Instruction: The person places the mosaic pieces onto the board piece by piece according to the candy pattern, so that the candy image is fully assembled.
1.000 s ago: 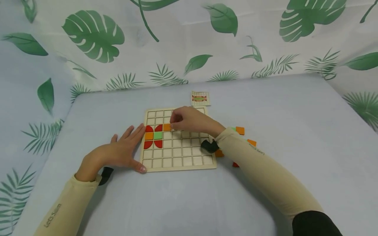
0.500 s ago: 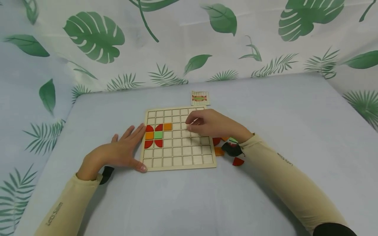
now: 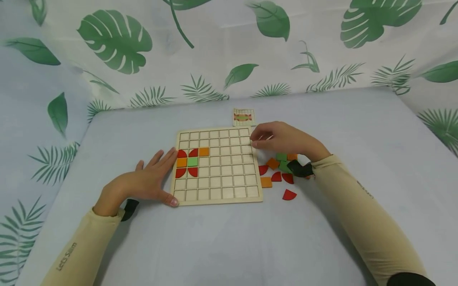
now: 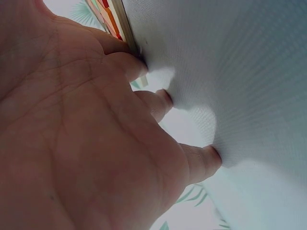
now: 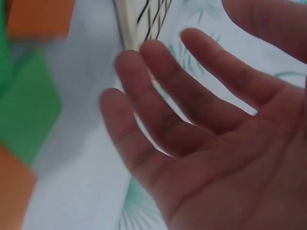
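Note:
A wooden grid board (image 3: 222,194) lies flat on the table. Along its left side sit red quarter-circle tiles (image 3: 180,172), orange square tiles (image 3: 204,151) and a green square tile (image 3: 192,161). My left hand (image 3: 143,184) rests beside the board with fingers spread, touching its left edge; the left wrist view shows its fingertips on the cloth. My right hand (image 3: 286,139) hovers above the board's upper right edge, holding nothing. In the right wrist view its fingers (image 5: 163,105) are relaxed and apart.
Loose red, orange and green tiles (image 3: 281,166) lie in a heap right of the board, partly under the right wrist's black strap. A small pattern card (image 3: 244,117) lies behind the board. A leaf-printed cloth (image 3: 211,47) hangs at the back.
My right hand has left the orange tile on the board and moved right, to the board's right edge. More of the loose tiles show now. My left hand stays in place.

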`<state>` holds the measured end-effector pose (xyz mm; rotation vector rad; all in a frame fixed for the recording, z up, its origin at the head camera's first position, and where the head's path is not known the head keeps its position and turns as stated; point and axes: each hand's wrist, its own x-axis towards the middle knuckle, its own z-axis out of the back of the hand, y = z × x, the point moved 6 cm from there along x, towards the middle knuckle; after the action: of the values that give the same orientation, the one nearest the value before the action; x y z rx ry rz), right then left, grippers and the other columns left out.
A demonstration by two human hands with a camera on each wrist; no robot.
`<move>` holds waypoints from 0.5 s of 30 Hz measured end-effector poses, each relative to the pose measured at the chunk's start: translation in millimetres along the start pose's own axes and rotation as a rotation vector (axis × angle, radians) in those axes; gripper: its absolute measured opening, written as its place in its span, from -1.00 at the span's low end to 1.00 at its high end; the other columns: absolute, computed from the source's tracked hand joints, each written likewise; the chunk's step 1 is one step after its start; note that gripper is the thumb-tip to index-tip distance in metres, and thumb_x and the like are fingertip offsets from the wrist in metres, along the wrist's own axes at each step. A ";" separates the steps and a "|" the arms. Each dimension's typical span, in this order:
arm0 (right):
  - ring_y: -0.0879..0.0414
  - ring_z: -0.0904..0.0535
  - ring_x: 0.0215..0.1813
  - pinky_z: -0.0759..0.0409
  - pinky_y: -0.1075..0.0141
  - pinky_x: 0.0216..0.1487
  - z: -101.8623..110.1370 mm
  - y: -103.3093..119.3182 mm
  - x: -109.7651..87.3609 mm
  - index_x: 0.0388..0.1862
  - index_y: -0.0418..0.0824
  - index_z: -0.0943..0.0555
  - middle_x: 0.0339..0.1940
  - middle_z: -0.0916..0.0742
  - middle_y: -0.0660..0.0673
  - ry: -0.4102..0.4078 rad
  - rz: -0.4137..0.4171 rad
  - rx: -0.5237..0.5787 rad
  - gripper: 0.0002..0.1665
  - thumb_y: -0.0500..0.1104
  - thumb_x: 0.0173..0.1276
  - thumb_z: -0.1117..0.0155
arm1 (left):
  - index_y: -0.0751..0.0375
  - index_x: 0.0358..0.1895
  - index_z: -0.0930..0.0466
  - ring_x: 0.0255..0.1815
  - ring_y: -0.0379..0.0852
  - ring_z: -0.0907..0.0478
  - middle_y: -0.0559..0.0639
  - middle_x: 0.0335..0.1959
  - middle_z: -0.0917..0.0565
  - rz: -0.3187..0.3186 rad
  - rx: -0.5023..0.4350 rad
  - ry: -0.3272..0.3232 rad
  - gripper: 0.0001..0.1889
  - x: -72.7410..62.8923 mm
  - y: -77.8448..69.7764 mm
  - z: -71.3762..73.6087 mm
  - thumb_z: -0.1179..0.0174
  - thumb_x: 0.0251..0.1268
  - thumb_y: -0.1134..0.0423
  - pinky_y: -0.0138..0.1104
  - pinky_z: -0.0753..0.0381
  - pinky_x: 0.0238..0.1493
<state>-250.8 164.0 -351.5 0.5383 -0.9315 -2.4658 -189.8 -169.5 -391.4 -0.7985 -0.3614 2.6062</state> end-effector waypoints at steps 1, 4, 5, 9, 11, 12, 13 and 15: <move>-0.11 -0.61 0.25 -0.57 -0.08 0.28 2.1 -3.3 -0.6 0.17 -0.23 -0.71 0.09 -0.78 -0.11 0.006 -0.020 -0.011 -0.66 -0.04 0.61 -0.33 | 0.24 0.77 0.36 0.73 0.39 0.44 0.20 0.79 0.34 0.001 0.001 -0.001 0.55 -0.1 -0.1 0.4 -0.61 -0.03 -0.34 0.57 0.33 0.45; -0.13 -0.59 0.25 -0.56 -0.11 0.29 7.6 -13.3 -2.8 0.16 -0.21 -0.71 0.10 -0.77 -0.12 0.021 -0.076 -0.046 -0.64 0.00 0.60 -0.33 | 0.24 0.77 0.36 0.73 0.39 0.43 0.20 0.79 0.34 0.004 -0.002 -0.002 0.55 -0.6 -0.6 1.0 -0.62 -0.03 -0.33 0.57 0.33 0.45; -0.12 -0.59 0.24 -0.57 -0.10 0.29 9.3 -16.6 -3.3 0.16 -0.20 -0.72 0.10 -0.76 -0.11 0.023 -0.094 -0.055 -0.65 0.00 0.60 -0.33 | 0.24 0.77 0.36 0.73 0.39 0.43 0.20 0.79 0.34 0.004 -0.004 -0.001 0.55 -0.9 -0.9 1.3 -0.62 -0.03 -0.33 0.57 0.33 0.45; -0.14 -0.59 0.20 -0.58 -0.12 0.26 15.9 -25.0 -6.7 0.12 -0.22 -0.72 0.08 -0.75 -0.15 0.030 -0.114 -0.075 -0.70 -0.06 0.58 -0.34 | 0.24 0.77 0.35 0.73 0.39 0.43 0.20 0.79 0.33 0.010 -0.005 -0.003 0.55 -1.2 -1.2 2.0 -0.63 -0.04 -0.32 0.57 0.34 0.45; -0.14 -0.59 0.18 -0.59 -0.11 0.25 18.2 -28.5 -8.4 0.10 -0.24 -0.72 0.06 -0.75 -0.15 0.038 -0.121 -0.082 -0.72 -0.10 0.56 -0.36 | 0.24 0.77 0.35 0.73 0.39 0.43 0.20 0.79 0.33 0.013 -0.007 -0.003 0.55 -1.2 -1.5 2.2 -0.63 -0.04 -0.32 0.57 0.34 0.45; -0.14 -0.59 0.16 -0.59 -0.11 0.23 19.3 -29.8 -9.4 0.09 -0.25 -0.72 0.04 -0.75 -0.15 0.044 -0.123 -0.086 -0.73 -0.12 0.55 -0.37 | 0.24 0.77 0.35 0.73 0.39 0.43 0.20 0.79 0.33 0.014 -0.007 -0.003 0.55 -1.2 -1.5 2.3 -0.63 -0.05 -0.32 0.57 0.34 0.45; -0.14 -0.59 0.14 -0.59 -0.11 0.21 20.3 -31.2 -10.4 0.08 -0.26 -0.71 0.02 -0.75 -0.15 0.048 -0.127 -0.095 -0.72 -0.12 0.53 -0.38 | 0.24 0.77 0.35 0.73 0.39 0.43 0.20 0.79 0.33 0.014 -0.008 -0.003 0.55 -1.2 -1.5 2.4 -0.63 -0.05 -0.32 0.57 0.34 0.45; -0.13 -0.59 0.10 -0.60 -0.09 0.17 21.6 -33.6 -12.0 0.07 -0.26 -0.71 -0.02 -0.75 -0.14 0.061 -0.134 -0.110 -0.72 -0.13 0.51 -0.40 | 0.24 0.77 0.35 0.73 0.39 0.43 0.20 0.79 0.33 0.015 -0.012 -0.003 0.56 -1.4 -1.6 2.5 -0.64 -0.05 -0.32 0.56 0.35 0.45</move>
<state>-260.7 204.0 -357.3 0.6539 -0.7525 -2.5862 -189.7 -169.1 -388.2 -0.8047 -0.3730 2.6216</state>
